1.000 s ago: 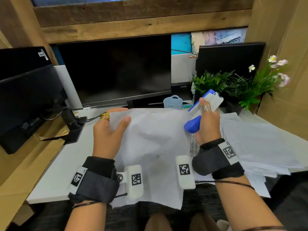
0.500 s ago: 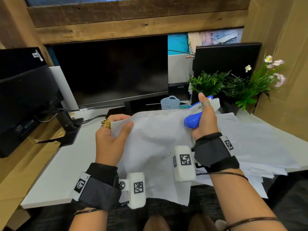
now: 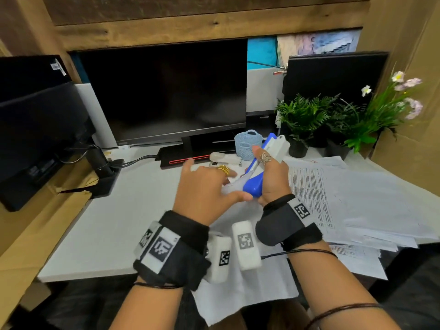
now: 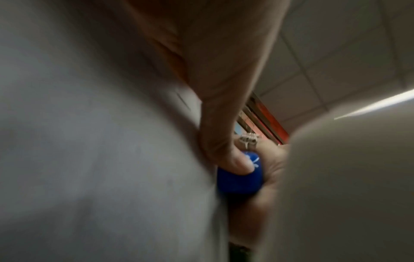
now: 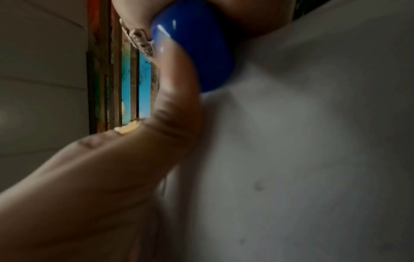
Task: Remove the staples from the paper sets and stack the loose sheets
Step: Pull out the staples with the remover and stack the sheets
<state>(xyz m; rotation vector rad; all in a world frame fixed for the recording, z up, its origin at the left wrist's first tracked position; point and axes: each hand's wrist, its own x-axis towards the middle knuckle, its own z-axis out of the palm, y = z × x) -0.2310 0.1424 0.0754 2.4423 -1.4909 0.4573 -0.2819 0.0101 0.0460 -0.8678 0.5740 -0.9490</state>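
Note:
A white paper set [image 3: 250, 294] hangs from my hands over the desk's front edge. My left hand [image 3: 223, 184] pinches its top corner, thumb in front and fingers behind. In the left wrist view that thumb [image 4: 224, 156] lies on the paper [image 4: 100, 141] against the blue handle [image 4: 237, 182]. My right hand [image 3: 266, 172] grips the blue and white staple remover [image 3: 259, 177], its white end pointing up and away. The remover's tip at the paper is hidden by my hands. The right wrist view shows the blue handle [image 5: 195, 44] against the sheet [image 5: 313, 141].
A spread pile of printed sheets [image 3: 357, 198] covers the right side of the white desk [image 3: 119, 222]. A white stapler [image 3: 226, 159] and a small blue basket [image 3: 247, 144] sit behind my hands. A monitor [image 3: 166, 91] and potted plants [image 3: 309, 120] stand at the back.
My left hand slid right along the paper's top edge until it met the staple remover. Both hands and the paper dropped lower, so the stapler behind now shows.

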